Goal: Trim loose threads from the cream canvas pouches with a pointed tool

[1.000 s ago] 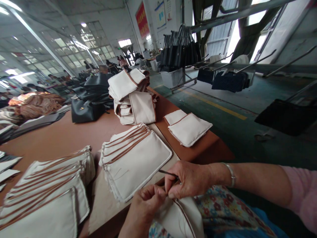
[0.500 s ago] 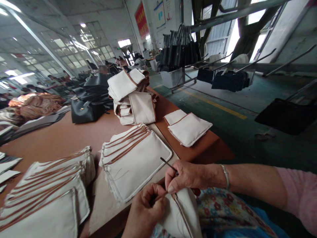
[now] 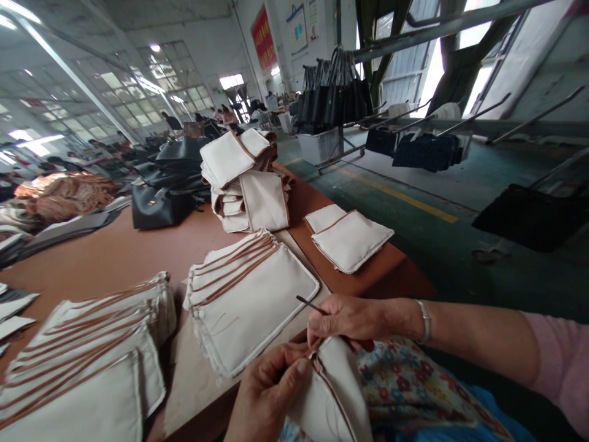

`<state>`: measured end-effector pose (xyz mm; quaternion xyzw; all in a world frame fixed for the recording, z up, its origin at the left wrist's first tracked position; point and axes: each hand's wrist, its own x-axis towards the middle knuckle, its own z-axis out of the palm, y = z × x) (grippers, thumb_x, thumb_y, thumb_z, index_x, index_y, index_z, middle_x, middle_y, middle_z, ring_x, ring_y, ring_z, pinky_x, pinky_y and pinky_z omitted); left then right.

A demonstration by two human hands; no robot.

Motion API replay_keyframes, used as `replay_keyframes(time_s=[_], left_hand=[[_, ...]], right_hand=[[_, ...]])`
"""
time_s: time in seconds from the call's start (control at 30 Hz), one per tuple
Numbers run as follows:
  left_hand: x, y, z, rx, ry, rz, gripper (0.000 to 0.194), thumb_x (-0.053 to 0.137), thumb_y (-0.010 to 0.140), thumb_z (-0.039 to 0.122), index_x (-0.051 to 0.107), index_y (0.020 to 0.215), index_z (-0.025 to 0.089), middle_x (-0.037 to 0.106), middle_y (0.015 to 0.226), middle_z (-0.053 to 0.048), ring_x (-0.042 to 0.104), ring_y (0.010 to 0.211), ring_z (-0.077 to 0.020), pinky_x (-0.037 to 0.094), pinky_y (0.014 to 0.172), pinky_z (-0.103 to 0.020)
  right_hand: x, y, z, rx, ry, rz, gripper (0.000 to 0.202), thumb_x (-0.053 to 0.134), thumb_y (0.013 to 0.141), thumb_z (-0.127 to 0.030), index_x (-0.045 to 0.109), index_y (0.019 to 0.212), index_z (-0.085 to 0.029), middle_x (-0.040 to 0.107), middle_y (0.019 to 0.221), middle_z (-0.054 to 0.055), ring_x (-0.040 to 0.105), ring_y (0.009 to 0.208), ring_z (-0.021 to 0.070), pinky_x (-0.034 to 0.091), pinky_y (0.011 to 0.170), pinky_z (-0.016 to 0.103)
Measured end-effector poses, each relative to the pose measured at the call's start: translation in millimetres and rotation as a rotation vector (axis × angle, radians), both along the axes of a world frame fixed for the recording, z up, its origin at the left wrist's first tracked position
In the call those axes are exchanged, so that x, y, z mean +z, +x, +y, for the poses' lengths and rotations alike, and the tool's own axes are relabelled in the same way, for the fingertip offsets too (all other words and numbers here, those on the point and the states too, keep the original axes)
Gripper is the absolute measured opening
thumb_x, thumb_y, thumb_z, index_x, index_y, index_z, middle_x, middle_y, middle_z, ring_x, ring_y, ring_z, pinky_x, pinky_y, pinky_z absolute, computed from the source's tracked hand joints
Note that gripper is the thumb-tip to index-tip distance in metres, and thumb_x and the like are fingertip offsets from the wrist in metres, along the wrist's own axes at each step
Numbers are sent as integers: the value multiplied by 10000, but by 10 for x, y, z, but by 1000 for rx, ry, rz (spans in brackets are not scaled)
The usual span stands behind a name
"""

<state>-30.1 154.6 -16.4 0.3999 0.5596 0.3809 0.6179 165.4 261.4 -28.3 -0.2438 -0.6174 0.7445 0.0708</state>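
Note:
A cream fabric pouch (image 3: 332, 393) with brown edging lies over my lap, loose threads hanging along its seam. My left hand (image 3: 276, 380) pinches the pouch's top corner between thumb and fingers. Close against it, my right hand (image 3: 343, 322) is closed at the same corner. Tucked in that right hand is a slim dark tool, apparently a pair of scissors (image 3: 309, 304), its tip pointing left and a bit of red handle showing below the palm. Fingertips hide the exact spot gripped. Just beyond my hands, a fanned stack of cream pouches (image 3: 262, 301) rests on the table.
Another fanned pouch stack (image 3: 83, 380) lies at left. A taller pile (image 3: 264, 199) and a small pile (image 3: 352, 239) stand farther back on the brown table (image 3: 115, 252). Black bags (image 3: 159, 202) sit behind. Racks with hanging bags (image 3: 335, 101) are at right.
The pouch corner has turned up slightly between my hands. My left thumb has shifted up along the pouch, and my right fingers have moved a little at the edge.

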Motion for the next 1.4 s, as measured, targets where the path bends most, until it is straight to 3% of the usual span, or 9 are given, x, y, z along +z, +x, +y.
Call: replay_keyframes(time_s=[0.13, 0.33, 0.53, 0.67, 0.87, 1.0, 1.07, 1.2, 1.4], left_hand=[[60, 25, -7, -27, 92, -58, 281, 734, 782, 363, 643, 625, 148, 631, 748, -29, 521, 699, -143, 406, 622, -215], [56, 12, 5, -34, 110, 73, 243, 732, 787, 381, 699, 702, 155, 667, 753, -34, 555, 714, -155, 421, 632, -217], [28, -148, -17, -166, 15, -6, 304, 715, 794, 437, 674, 692, 153, 647, 689, -16, 500, 579, -118, 411, 572, -222], [60, -335, -72, -252, 4, 125, 355, 657, 823, 504, 652, 719, 164, 603, 627, -1, 496, 564, -128, 401, 535, -217], [255, -215, -80, -123, 460, 654, 298, 542, 924, 392, 620, 724, 186, 580, 731, -13, 554, 691, -151, 434, 620, -221], [217, 161, -27, -76, 909, 1113, 164, 493, 953, 259, 637, 887, 218, 624, 786, -33, 577, 738, -189, 415, 642, -284], [140, 342, 28, -37, 1059, 1307, 146, 520, 934, 241, 606, 817, 224, 602, 714, -24, 544, 672, -209, 370, 591, -323], [-26, 526, 133, -51, 1018, 1389, 68, 651, 854, 196, 596, 847, 234, 650, 796, 3, 584, 714, -205, 399, 597, -335], [-274, 411, 137, 101, 1067, 1401, 105, 664, 800, 136, 611, 815, 226, 646, 717, -2, 598, 631, -209, 402, 529, -347]], right_hand=[[32, 36, 58, 53, 36, 10, 501, 489, 910, -578, 659, 974, -110, 461, 545, -68, 360, 338, 35, 261, 298, 138], [15, -54, -7, -4, 337, 143, 180, 655, 808, -257, 655, 773, -80, 508, 623, -44, 411, 564, 44, 340, 507, 136], [-11, -8, 56, -106, 250, 140, 284, 696, 794, -370, 644, 765, -93, 483, 590, -48, 377, 510, 42, 292, 445, 149], [33, 117, 180, -131, 116, 48, 358, 695, 788, -471, 629, 817, -119, 495, 563, -54, 355, 390, 37, 242, 348, 159], [100, 176, 286, -197, 146, 101, 371, 663, 817, -481, 660, 906, -121, 627, 752, 13, 405, 432, 40, 314, 377, 165], [67, 203, 243, -421, 269, 110, 547, 629, 836, -543, 614, 1218, -150, 655, 1088, 116, 622, 821, 184, 477, 571, 218], [15, 252, 194, -376, 202, 94, 592, 591, 850, -582, 610, 1233, -131, 655, 1093, 136, 614, 971, 252, 516, 730, 294], [-95, 402, 91, -167, 62, 60, 650, 622, 789, -650, 650, 1146, -108, 666, 986, 126, 617, 977, 280, 482, 889, 383], [-117, 379, -71, -172, 32, 9, 566, 737, 698, -568, 673, 1049, -129, 647, 857, 80, 618, 904, 281, 486, 836, 383]])
